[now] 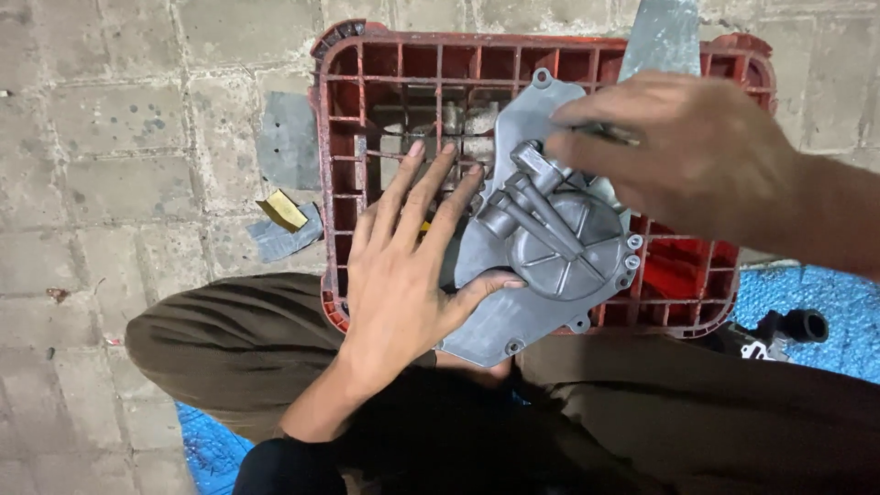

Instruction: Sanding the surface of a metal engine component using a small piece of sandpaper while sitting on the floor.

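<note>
On the far left I see paving stones, with a few flat scraps and a small yellow block lying just beside the red crate. My left hand lies flat and spread wide across the crate's grid, thumb pressed against the edge of the grey metal cover, steadying it. The cover rests tilted on top of the crate. My right hand is closed around a thin tool at the cover's upper edge; its tip is hidden. I judge the work mid-way: several bolts remain seated along the rim.
</note>
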